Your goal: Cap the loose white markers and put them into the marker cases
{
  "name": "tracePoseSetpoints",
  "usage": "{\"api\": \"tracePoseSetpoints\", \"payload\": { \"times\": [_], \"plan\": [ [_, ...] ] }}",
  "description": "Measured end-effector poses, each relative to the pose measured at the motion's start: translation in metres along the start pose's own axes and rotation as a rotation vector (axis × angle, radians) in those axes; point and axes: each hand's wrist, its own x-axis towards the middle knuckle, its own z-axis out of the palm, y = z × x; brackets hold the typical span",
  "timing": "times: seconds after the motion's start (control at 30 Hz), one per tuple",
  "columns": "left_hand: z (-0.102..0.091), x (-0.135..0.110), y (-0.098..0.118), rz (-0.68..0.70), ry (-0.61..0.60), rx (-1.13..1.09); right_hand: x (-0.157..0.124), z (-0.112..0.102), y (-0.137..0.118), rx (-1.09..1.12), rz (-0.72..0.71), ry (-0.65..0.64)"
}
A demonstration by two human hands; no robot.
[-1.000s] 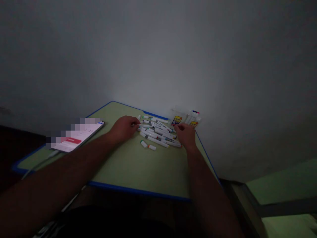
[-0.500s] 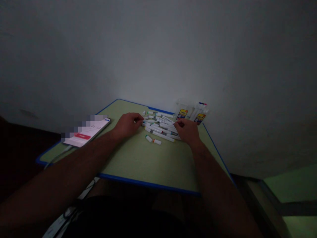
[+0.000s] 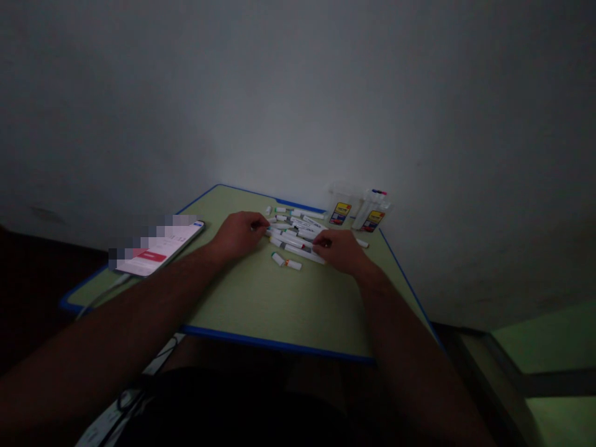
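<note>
White markers with coloured ends lie in a loose pile on the table. At the pile's left side my left hand is closed in a pinch, its fingertips on the end of a white marker. My right hand reaches in from the right, thumb and finger pressed together over the pile near a red marker end. Whatever sits between its fingertips is too dark and small to make out. Two short white caps, one with a green edge and one with an orange edge, lie in front of the pile.
Clear plastic marker cases with yellow labels stand at the back right by the wall; one holds a few markers. A phone with a lit screen and a cable rests at the left. The table has a blue edge.
My right hand has moved left and slightly nearer to me over the pile, uncovering a marker end to its right. The left hand stays about where it was.
</note>
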Motion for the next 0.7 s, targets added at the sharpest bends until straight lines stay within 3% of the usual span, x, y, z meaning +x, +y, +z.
{"api": "tracePoseSetpoints", "payload": {
  "times": [0.17,0.7],
  "plan": [
    [-0.0012,-0.0004,0.0029,0.026,-0.003,0.009,-0.0019,0.0001,-0.0033,-0.021,-0.021,-0.108],
    [0.0036,0.0004,-0.0012,0.033,0.011,-0.026,-0.0010,-0.0048,-0.0042,-0.078,0.026,-0.256]
  ]
}}
